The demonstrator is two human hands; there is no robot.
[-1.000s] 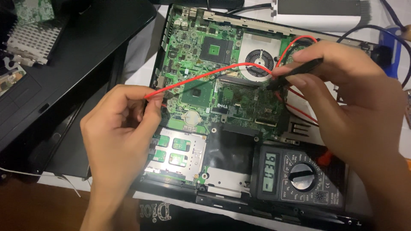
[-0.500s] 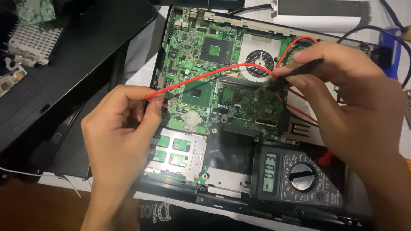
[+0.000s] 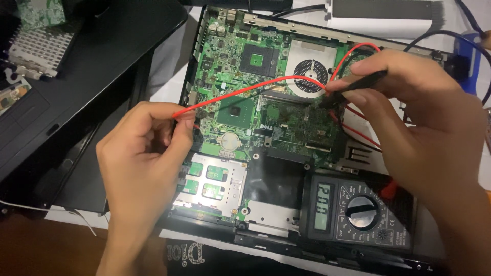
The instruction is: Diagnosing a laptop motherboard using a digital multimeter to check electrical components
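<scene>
Nothing moved since earlier — red probe (image 3: 180, 113) pinched by left hand (image 3: 146, 153) beside board (image 3: 240, 110); black probe (image 3: 353, 88) pinched by right hand (image 3: 424, 122) over board.

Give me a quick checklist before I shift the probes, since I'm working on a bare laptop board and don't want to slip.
1. Red probe grip: ok. The left hand pinches the red lead at the board's left edge.
2. Black probe grip: ok. The right hand holds the black probe, tip down on the green motherboard.
3. Exact contact points of the tips: cannot tell, fingers hide them.
4. Multimeter on: ok, its display is lit and it lies flat on the chassis.
5. Lead routing: not ok, the red lead arcs over the fan and chips.
6. Dial range: cannot tell.
</scene>
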